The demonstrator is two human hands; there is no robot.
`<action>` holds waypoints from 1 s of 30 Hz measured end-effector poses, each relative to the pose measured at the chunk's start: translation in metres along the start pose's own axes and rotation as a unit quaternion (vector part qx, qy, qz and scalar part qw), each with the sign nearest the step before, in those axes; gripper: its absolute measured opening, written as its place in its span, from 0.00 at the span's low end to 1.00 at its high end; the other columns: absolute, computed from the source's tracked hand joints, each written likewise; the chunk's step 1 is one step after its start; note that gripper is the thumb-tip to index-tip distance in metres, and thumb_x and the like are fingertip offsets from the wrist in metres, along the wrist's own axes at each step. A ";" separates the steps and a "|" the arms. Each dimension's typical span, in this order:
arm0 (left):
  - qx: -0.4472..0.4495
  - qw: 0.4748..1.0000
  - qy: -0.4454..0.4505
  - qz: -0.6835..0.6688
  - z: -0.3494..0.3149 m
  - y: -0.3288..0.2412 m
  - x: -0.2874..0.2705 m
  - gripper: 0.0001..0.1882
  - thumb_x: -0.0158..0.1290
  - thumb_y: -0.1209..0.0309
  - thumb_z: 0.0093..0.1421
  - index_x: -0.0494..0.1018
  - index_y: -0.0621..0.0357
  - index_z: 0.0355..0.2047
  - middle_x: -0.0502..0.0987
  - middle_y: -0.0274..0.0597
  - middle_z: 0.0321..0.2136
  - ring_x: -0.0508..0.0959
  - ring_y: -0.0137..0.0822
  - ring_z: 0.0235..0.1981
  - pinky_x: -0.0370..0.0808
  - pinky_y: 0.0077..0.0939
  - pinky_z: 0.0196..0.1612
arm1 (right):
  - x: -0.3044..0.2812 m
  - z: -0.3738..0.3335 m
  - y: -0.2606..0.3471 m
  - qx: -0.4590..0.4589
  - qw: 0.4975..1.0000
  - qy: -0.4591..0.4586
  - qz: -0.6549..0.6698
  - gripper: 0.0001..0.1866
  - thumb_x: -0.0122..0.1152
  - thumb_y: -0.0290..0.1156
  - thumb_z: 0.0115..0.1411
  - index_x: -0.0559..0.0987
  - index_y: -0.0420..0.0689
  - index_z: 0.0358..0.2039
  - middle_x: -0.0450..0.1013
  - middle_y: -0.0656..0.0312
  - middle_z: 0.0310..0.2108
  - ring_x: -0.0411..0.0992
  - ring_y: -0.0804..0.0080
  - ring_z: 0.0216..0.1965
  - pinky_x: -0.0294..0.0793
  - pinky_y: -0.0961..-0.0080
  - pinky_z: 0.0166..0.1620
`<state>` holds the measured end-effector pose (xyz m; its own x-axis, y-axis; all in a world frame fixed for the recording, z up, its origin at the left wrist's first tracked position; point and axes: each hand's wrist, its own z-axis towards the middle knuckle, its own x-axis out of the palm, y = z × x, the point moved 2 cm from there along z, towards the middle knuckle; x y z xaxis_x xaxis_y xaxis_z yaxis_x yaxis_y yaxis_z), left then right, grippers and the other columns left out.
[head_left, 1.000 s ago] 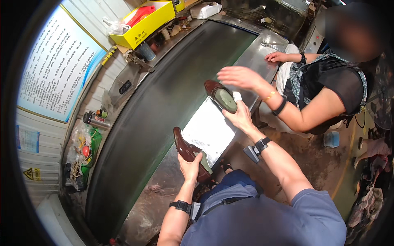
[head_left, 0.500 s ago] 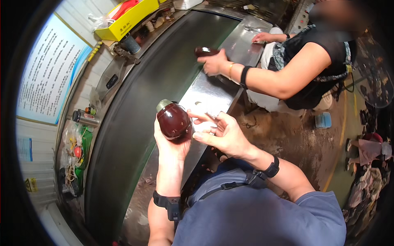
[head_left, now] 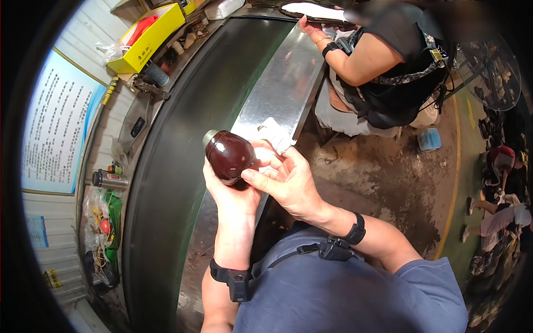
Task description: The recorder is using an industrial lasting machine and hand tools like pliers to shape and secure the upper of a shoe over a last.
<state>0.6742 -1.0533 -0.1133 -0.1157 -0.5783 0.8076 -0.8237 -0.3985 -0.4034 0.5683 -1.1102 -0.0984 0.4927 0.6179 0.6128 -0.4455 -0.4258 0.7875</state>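
My left hand is wrapped around the underside of a glossy, dark red, rounded vessel and holds it tilted over the work surface. A pale green neck sticks out at its upper left. My right hand is beside the vessel, fingers curled, with the thumb tip at its lower right side. From those fingers a crumpled white cloth or tissue juts out over the metal ledge; the grip on it is partly hidden.
A dark conveyor belt runs along my left, edged by a shiny metal ledge. Ahead on the right, a co-worker sits holding a dark-rimmed item with a white face. A yellow box and a metal flask line the left shelf.
The vessel has turned slightly, its neck swinging left. My right hand's thumb has come to its side, and the white cloth now juts out farther. The co-worker has swapped a dark item for another.
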 end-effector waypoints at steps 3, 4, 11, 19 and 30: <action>0.031 0.999 -0.022 -0.022 -0.008 0.001 0.015 0.29 0.38 0.49 0.69 0.74 0.64 0.47 0.77 0.60 0.42 0.81 0.52 0.39 0.81 0.47 0.33 | -0.002 0.001 0.001 0.000 1.000 -0.004 0.008 0.35 0.67 0.16 0.60 0.63 0.39 0.65 0.68 0.54 0.60 0.73 0.68 0.54 0.77 0.70 0.57; 0.054 0.997 -0.030 -0.038 -0.012 0.000 0.017 0.28 0.38 0.49 0.69 0.74 0.63 0.47 0.78 0.61 0.41 0.80 0.52 0.39 0.81 0.48 0.33 | -0.001 0.000 0.001 0.004 1.000 -0.002 0.011 0.35 0.67 0.16 0.60 0.63 0.39 0.66 0.68 0.54 0.60 0.73 0.68 0.54 0.77 0.69 0.57; 0.081 0.995 0.002 0.053 0.006 -0.004 0.013 0.29 0.33 0.48 0.69 0.74 0.60 0.46 0.79 0.53 0.40 0.80 0.49 0.37 0.81 0.47 0.34 | 0.000 0.014 0.002 0.005 1.000 0.000 0.023 0.34 0.67 0.17 0.61 0.63 0.38 0.66 0.69 0.54 0.60 0.73 0.68 0.56 0.76 0.69 0.58; 0.127 0.982 -0.135 -0.045 0.077 0.001 0.001 0.32 0.35 0.42 0.67 0.71 0.49 0.58 0.75 0.44 0.55 0.75 0.46 0.56 0.75 0.51 0.54 | -0.035 0.070 -0.035 0.086 0.991 -0.064 0.084 0.31 0.71 0.31 0.61 0.68 0.37 0.61 0.70 0.51 0.62 0.75 0.71 0.52 0.72 0.70 0.56; 0.146 0.973 -0.175 -0.035 0.131 -0.013 0.002 0.32 0.35 0.43 0.66 0.74 0.48 0.56 0.76 0.44 0.56 0.75 0.46 0.56 0.75 0.49 0.55 | -0.044 0.124 -0.056 0.129 0.985 -0.057 0.098 0.34 0.71 0.34 0.61 0.68 0.38 0.63 0.76 0.62 0.57 0.75 0.77 0.47 0.69 0.76 0.48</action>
<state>0.7573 -1.1432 -0.1629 0.1739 -0.7288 0.6623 -0.6246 -0.6016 -0.4980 0.6644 -1.1952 -0.1618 0.5032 0.4357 0.7463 -0.3422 -0.6925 0.6351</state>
